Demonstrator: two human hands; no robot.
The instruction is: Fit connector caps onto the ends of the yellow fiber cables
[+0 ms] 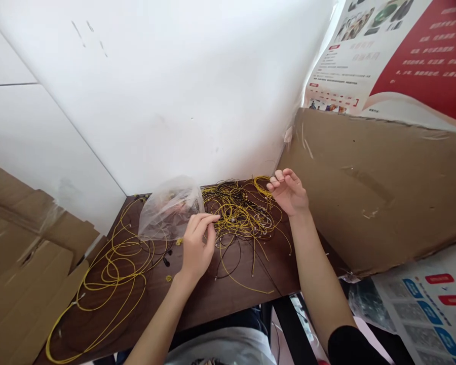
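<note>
A tangled heap of thin yellow and black cables (233, 215) with small pale end connectors lies on the dark brown table. My left hand (198, 246) is at the heap's left edge, palm down. Its fingers reach right and a gap shows between them and the thumb. My right hand (290, 192) is raised at the heap's right side, palm turned inward. Its fingers are loosely bent and apart, and I make out no cable held in them. Just left of these fingers is a yellow cable coil (261, 185). A clear plastic bag (163, 215) lies beyond my left hand.
Large loops of yellow cable (116, 268) spread over the table's left side. Small black parts (166, 262) and a yellow piece (169, 278) lie near them. Cardboard (380, 187) walls the right, with more cardboard (26, 263) at left. A white wall (182, 96) stands behind.
</note>
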